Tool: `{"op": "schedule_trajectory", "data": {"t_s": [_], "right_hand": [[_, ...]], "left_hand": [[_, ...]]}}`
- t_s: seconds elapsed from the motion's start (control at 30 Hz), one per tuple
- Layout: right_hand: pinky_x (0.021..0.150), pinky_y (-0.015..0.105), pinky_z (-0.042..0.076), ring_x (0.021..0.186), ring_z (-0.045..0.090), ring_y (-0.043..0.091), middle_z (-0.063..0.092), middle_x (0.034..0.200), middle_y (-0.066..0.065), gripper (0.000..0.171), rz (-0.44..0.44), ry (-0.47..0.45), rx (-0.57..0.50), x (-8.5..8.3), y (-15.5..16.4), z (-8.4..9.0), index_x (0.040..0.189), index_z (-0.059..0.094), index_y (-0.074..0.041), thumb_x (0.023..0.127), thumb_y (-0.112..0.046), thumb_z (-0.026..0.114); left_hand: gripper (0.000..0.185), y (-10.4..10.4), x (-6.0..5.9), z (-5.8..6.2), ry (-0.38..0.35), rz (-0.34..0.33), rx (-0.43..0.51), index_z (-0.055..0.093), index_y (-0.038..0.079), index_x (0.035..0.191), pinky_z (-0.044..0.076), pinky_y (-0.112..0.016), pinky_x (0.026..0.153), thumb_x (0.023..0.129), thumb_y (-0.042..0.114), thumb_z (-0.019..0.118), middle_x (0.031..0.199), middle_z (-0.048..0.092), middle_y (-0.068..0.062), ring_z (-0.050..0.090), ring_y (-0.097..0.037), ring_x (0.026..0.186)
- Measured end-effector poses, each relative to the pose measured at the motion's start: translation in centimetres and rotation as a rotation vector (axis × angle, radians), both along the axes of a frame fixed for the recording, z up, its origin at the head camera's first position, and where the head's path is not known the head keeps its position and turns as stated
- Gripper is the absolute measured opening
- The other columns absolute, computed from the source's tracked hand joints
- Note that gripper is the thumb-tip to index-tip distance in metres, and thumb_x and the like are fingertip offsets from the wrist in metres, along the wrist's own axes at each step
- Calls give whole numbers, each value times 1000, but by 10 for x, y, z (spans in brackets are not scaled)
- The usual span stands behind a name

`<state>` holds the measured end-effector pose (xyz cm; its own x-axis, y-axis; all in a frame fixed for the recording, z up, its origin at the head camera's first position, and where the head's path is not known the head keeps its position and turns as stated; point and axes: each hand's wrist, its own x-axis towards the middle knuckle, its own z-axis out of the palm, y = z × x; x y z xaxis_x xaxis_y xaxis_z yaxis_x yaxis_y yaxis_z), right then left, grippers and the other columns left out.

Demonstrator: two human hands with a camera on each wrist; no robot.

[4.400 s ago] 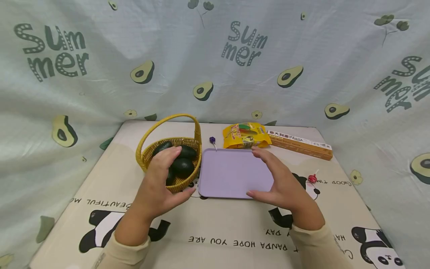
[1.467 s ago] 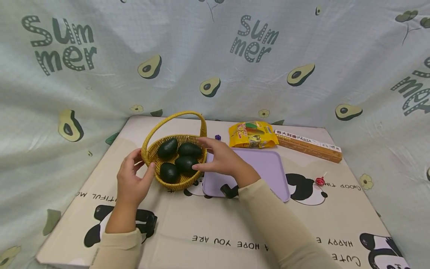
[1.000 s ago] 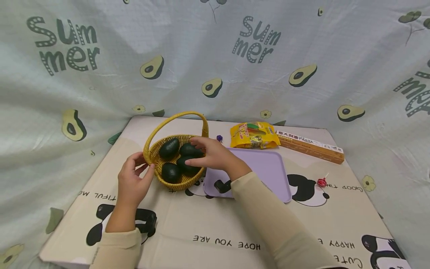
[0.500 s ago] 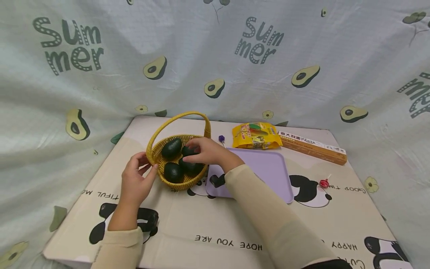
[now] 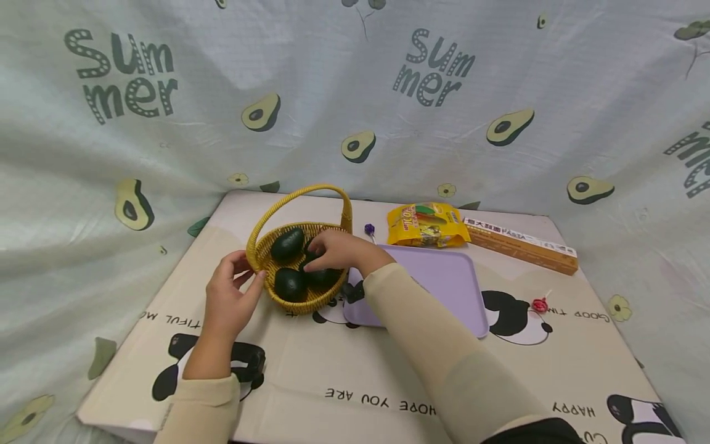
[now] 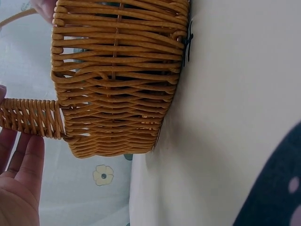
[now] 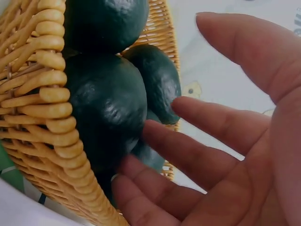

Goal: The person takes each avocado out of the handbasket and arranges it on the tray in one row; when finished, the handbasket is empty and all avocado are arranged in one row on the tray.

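A yellow wicker basket (image 5: 302,307) with a tall arched handle stands at the left of the table. Inside lie several dark green avocados (image 5: 290,285). At its left side my left hand (image 5: 230,299) pinches the foot of the handle; in the left wrist view, fingers lie on one side of the handle strip (image 6: 30,117) and the thumb tip shows on the other. My right hand (image 5: 346,250) reaches in over the right rim, thumb and fingers spread above the avocados. In the right wrist view its fingertips come right up to a large avocado (image 7: 106,110), without curling round it.
Beneath my right forearm is a lilac tray (image 5: 449,290). Behind it lie a purple lollipop (image 5: 370,229), a yellow candy bag (image 5: 427,225) and a long pasta box (image 5: 521,246). A red lollipop (image 5: 540,304) lies at the right. A patterned curtain (image 5: 310,74) surrounds the table.
From hovering apart in front of the basket and tray, my left hand has gone to the handle's foot. My right hand has moved left over the basket and lowered among the avocados.
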<state>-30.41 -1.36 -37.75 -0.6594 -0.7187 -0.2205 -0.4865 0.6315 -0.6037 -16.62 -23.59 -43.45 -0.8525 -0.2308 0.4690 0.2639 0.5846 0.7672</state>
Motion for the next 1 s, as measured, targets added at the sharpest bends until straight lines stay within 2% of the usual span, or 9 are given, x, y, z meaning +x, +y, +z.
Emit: {"op": "schedule_trajectory", "data": {"t_s": [0.13,0.33,0.6,1.0], "right_hand": [[109,39,54,127,60,24,66,136,11,57,0,-11,23,-1,-4,0,139,62,-6,93,-35,76],[111,38,52,129,58,21,64,140,6,49,27,-42,93,-2,-9,3,139,64,-12,93,-26,74],[110,36,52,128,57,17,62,141,0,51,35,-97,161,-1,-15,7,141,64,-17,91,-22,74],[110,37,50,136,47,17,52,152,-1,59,54,-94,279,-3,-25,1,142,62,-27,86,-13,77]], "left_hand": [[49,0,0,0,9,2,-10,52,2,136,55,-40,103,92,3,75,122,61,-14,63,-26,117],[49,0,0,0,13,4,-19,52,2,136,55,-39,103,92,3,75,122,62,-14,64,-26,117],[49,0,0,-2,15,2,-30,52,3,136,55,-37,103,92,4,75,122,62,-13,64,-26,117],[50,-1,1,-1,19,-3,-32,52,3,136,56,-36,102,91,4,76,122,62,-13,64,-25,117]]}}
